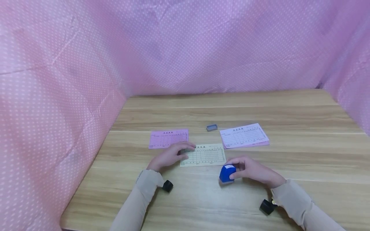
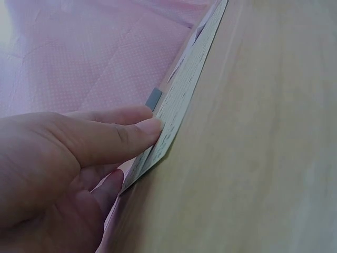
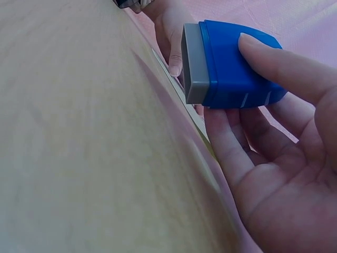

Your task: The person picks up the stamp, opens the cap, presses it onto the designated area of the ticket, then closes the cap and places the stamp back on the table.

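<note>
My right hand (image 1: 250, 168) grips a blue self-inking stamp (image 1: 227, 173) between thumb and fingers, just in front of a pale yellow printed form (image 1: 208, 155). In the right wrist view the stamp (image 3: 237, 66) shows its grey base turned toward the table. My left hand (image 1: 173, 154) rests with its fingertips on the left part of the yellow form. From the left wrist view, the thumb (image 2: 142, 134) lies over the edge of that form (image 2: 181, 97).
Left of the yellow form lies a pink form (image 1: 167, 136), partly behind my left hand. A white form (image 1: 244, 135) overlaps a pink one at the right. Between them, farther back, sits a small grey stamp cap (image 1: 212, 127). Pink dotted cloth (image 1: 202, 48) surrounds the wooden table (image 1: 289, 112).
</note>
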The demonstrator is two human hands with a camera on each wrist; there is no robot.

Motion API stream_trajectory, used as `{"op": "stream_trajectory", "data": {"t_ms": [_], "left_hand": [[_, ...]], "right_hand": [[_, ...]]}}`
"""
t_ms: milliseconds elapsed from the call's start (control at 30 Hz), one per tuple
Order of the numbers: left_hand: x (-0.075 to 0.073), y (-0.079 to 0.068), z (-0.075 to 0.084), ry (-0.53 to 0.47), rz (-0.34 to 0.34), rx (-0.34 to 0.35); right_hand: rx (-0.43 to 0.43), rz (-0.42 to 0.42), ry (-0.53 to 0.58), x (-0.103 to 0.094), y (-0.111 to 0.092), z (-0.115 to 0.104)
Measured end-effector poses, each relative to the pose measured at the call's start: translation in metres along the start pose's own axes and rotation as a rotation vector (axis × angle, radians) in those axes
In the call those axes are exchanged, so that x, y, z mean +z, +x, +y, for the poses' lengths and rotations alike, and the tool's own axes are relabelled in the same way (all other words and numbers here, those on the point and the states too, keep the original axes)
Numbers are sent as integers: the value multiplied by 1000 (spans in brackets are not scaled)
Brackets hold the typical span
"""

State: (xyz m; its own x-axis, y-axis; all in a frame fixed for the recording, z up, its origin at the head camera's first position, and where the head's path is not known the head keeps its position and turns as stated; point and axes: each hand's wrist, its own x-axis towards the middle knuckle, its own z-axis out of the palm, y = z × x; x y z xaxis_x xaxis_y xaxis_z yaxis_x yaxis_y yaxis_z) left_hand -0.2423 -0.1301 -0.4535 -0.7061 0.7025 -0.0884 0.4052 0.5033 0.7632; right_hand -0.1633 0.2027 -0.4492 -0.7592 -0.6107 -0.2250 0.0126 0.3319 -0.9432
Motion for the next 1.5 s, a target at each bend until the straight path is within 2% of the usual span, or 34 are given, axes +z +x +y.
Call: {"op": "stream_trajectory", "data": {"t_ms": [233,533,1133,1267,1500], "left_hand": [[-1,-1,2,45,-8,-24],[1,-1,0,54,-35,15],[-1,-4,7,77,-82,10],[0,-4,8,83,-96,10],[1,-3,7,89,-113,35]], "right_hand": [[3,16,-27,1,0,-2],[12,22,-21,3,-1,-4],[33,48,-9,7,2,-3],[33,83,-27,9,3,-5],[32,214,-21,11,7,-1]]}}
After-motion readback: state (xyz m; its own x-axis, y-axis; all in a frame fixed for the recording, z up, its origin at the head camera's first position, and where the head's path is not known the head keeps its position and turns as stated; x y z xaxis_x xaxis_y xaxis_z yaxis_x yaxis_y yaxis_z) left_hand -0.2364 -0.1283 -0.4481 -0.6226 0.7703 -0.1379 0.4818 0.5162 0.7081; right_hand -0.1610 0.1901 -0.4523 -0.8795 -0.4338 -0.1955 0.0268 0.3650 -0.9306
